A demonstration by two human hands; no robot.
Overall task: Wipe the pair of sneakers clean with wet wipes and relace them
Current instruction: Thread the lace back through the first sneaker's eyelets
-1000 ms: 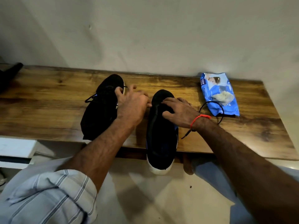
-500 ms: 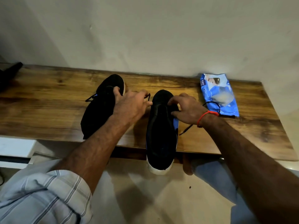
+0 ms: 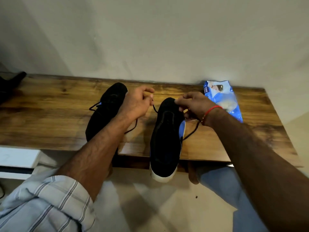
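Your left hand and right hand each pinch an end of the black lace over the right sneaker, at six o'clock on the bench. That sneaker overhangs the edge; a hard tug could drag it off. The left sneaker sits just beside it at nine o'clock.

Wooden bench against plain wall

Wooden shelf: sneakers, wipes pack.
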